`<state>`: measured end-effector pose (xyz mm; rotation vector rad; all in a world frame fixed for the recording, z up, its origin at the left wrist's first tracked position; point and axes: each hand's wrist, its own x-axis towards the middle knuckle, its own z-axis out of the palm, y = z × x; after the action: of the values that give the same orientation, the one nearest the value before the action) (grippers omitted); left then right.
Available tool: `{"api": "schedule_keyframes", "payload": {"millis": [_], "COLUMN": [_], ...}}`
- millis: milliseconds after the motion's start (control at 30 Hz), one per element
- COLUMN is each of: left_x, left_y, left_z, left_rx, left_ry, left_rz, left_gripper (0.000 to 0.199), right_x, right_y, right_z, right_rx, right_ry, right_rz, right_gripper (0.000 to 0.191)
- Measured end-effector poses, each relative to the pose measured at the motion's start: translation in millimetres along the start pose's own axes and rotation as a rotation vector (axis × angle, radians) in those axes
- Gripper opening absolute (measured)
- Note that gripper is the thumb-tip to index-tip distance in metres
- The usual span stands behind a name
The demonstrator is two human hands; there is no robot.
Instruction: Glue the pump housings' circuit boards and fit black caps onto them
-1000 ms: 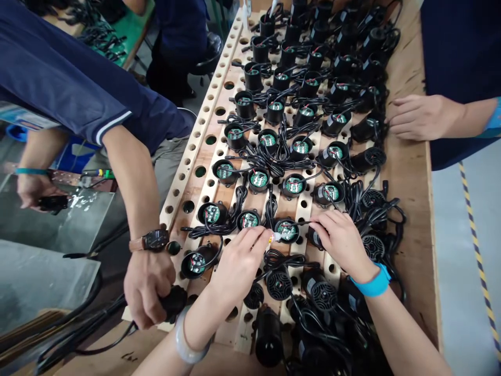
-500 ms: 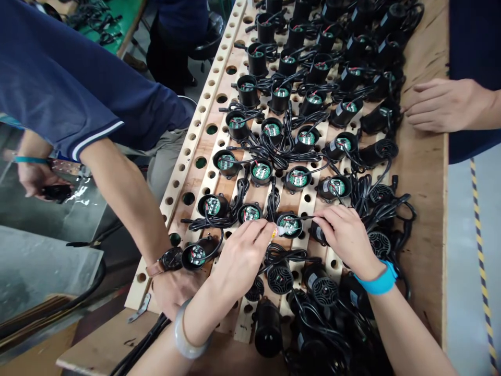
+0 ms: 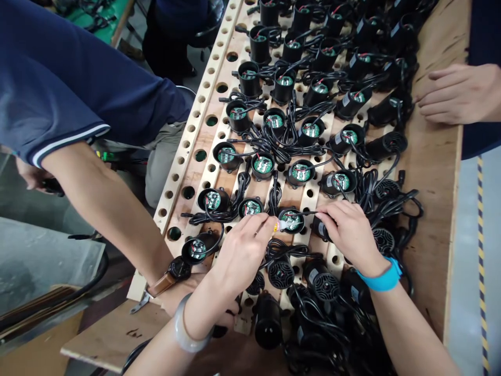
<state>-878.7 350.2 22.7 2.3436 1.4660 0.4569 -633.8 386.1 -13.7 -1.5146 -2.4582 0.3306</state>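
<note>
My left hand (image 3: 245, 250), with a pale bangle on its wrist, is closed around a small glue bottle (image 3: 277, 225) with a yellow-red label. The bottle's clear nozzle points into an open black housing (image 3: 291, 220) that holds a green circuit board. On the other side of that housing, my right hand (image 3: 350, 232), wearing a blue wristband, pinches a thin black cable (image 3: 309, 213) whose end lies over the board. Its fingertips are beside a tilted black housing (image 3: 321, 228).
Rows of black housings with coiled cables stand on a wooden rack (image 3: 168, 195) with round holes. Another person's arm with a watch (image 3: 180, 268) reaches in from the left, the hand partly behind my left forearm. A third person's hand (image 3: 457, 94) rests at the right edge.
The neighbour's watch hand has moved right, further behind my left forearm. The view has shifted slightly. My hands keep the same holds at the same housing.
</note>
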Motion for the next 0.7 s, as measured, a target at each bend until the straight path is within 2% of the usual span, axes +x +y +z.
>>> {"api": "schedule_keyframes", "payload": {"millis": [333,567,700], "left_x": [-10,-14,-18], "left_y": [7,14,18], "left_z": [1.1,-1.1,0.2], "left_rx": [-0.029,-0.075,-0.158], "left_ry": [-0.031,0.030,0.111], "left_rz": [-0.182,-0.223,-0.258], "left_gripper": [0.026,0.023,0.020], "right_x": [0,3,4], "right_y": [2,4,7], "right_z": [0,-4,-6], "right_rx": [0.014,0.009,-0.005], "right_ry": [-0.029,-0.066,-0.100], "right_rz": [0.014,-0.029,-0.056], "right_gripper": [0.018,0.018,0.019]}}
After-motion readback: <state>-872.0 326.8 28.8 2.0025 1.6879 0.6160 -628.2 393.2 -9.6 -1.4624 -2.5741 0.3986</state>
